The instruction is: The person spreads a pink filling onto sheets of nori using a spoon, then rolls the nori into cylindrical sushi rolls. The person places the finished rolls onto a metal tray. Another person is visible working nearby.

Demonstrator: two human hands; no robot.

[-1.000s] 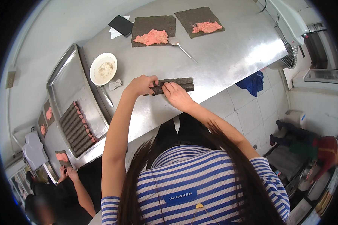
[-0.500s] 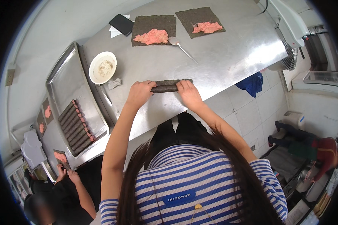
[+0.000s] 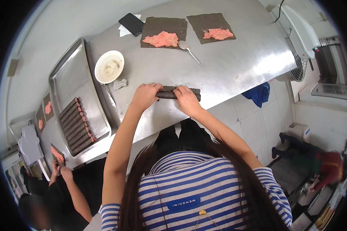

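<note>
The steel table spans the work area and serves as reference for all positions. At its left end sits the metal tray, bearing a row of dark finished rolls with pink ends. Toward the table's far edge lie two dark sheets, each with pink filling on its near part. By the table's near edge lies the partly formed roll, a flat strip showing along its far side. The left hand grips its left end, fingers curled over; the right hand holds it right of middle, fingers bunched narrow. On the table's left portion stands the white bowl; on its far left, the black phone; at far centre, the spoon.
</note>
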